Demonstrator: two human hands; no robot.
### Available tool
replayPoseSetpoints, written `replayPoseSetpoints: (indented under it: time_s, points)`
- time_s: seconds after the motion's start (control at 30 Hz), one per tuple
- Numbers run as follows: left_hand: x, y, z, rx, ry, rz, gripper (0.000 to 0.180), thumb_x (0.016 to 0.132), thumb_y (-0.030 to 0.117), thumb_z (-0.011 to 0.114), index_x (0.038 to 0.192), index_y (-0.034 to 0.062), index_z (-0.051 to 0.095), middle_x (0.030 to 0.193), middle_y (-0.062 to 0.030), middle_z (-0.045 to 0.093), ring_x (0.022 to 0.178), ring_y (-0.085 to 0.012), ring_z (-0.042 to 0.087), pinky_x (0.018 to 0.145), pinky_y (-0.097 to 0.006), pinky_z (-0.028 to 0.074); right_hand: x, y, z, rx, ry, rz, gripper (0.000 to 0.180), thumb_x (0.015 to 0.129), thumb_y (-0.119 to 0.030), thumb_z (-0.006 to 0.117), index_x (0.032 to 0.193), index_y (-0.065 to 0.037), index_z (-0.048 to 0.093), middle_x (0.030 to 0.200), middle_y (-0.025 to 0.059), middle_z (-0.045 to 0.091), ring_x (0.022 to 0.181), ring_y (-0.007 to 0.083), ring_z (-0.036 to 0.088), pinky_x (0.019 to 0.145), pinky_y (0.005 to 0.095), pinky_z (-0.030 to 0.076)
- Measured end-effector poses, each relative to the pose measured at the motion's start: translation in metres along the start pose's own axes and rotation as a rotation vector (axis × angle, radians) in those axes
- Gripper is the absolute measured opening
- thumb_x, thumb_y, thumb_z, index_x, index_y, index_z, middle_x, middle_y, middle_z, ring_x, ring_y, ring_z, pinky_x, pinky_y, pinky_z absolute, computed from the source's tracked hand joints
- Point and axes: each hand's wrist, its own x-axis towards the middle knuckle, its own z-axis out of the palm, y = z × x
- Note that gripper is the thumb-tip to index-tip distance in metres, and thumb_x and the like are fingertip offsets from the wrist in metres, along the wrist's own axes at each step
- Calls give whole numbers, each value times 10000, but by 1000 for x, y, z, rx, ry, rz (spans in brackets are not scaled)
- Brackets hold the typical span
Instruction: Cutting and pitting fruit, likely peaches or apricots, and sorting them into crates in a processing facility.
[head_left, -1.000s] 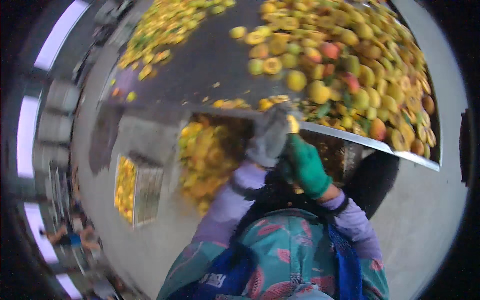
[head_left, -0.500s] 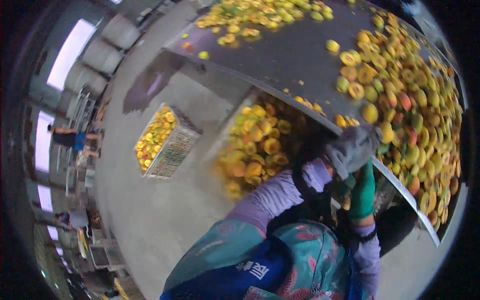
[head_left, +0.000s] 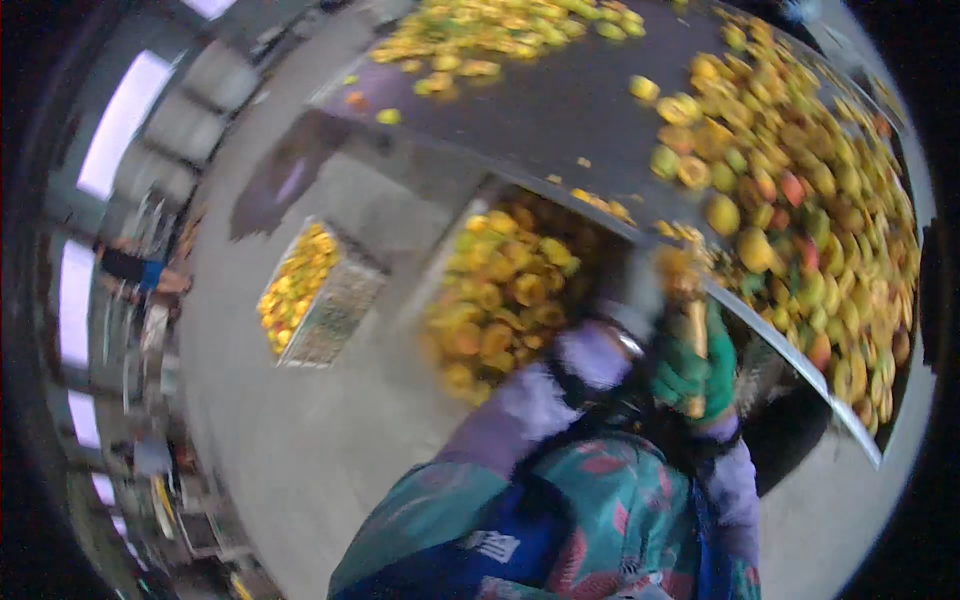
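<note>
Left hand (head_left: 633, 295) has shifted left along the tabletop (head_left: 545, 130) edge, grip blurred beyond telling, and lies nearer it; right hand (head_left: 678, 370) grasps a tan handle (head_left: 697, 345) short of that edge, long axis toward it.

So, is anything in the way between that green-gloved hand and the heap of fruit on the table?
Yes, the table's metal edge runs between the right hand, which grips a tan handle, and the fruit heap. Nothing else visible blocks it.
</note>
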Motion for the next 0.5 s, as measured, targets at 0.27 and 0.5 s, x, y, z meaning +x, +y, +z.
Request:
replayPoseSetpoints:
  time_s: [0.27, 0.5]
  points:
    - [47, 46, -96, 951, 109, 382, 363, 747, 255, 626, 1057, 71, 587, 945, -142, 617, 941, -317, 569, 812, -406, 450, -44, -43, -25, 150, 497, -77, 238, 909, -405, 481, 867, -179, 545, 678, -24, 513, 555, 101, 486, 446, 240, 389]
    - [209, 16, -16, 1464, -270, 393, 386, 703, 160, 658, 1066, 52, 589, 956, -136, 625, 944, -300, 583, 850, -378, 462, -23, -43, -25, -578, 640, -197, 339, 930, -406, 438, 855, -95, 550, 617, 13, 524, 476, 111, 473, 421, 235, 369]
